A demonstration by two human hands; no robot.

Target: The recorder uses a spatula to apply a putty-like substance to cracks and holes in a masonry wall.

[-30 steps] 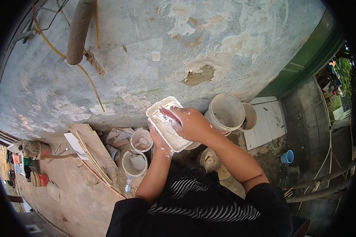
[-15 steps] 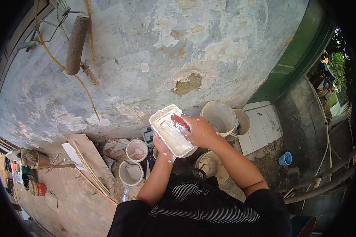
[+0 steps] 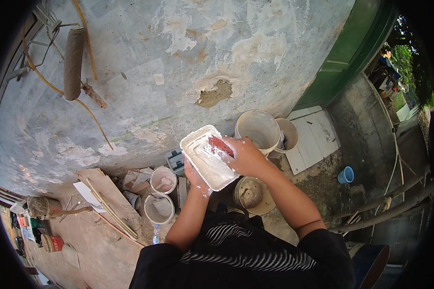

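Note:
A rectangular white tray (image 3: 207,171) of white, creamy paste is held out over the buckets in front of me. My left hand (image 3: 194,173) grips it from underneath at its left side and near end, smeared with white. My right hand (image 3: 246,156) grips a red-handled tool (image 3: 220,146) inside the tray, its fingers partly hidden and spotted with paste; the tool's working end is smeared or buried in the paste.
Ahead stands a patchy wall (image 3: 241,43) with a hanging roller (image 3: 74,62) and green door (image 3: 337,58). Below are several buckets (image 3: 255,120), a grey case (image 3: 173,159), boards (image 3: 106,192) and pale tiles (image 3: 313,135). A blue basket (image 3: 345,174) and wooden poles (image 3: 381,212) are at right.
Both hands and the tray have dropped slightly since a second ago, the right hand shifting right with the red tool. The view has turned, so the wall and door appear further left.

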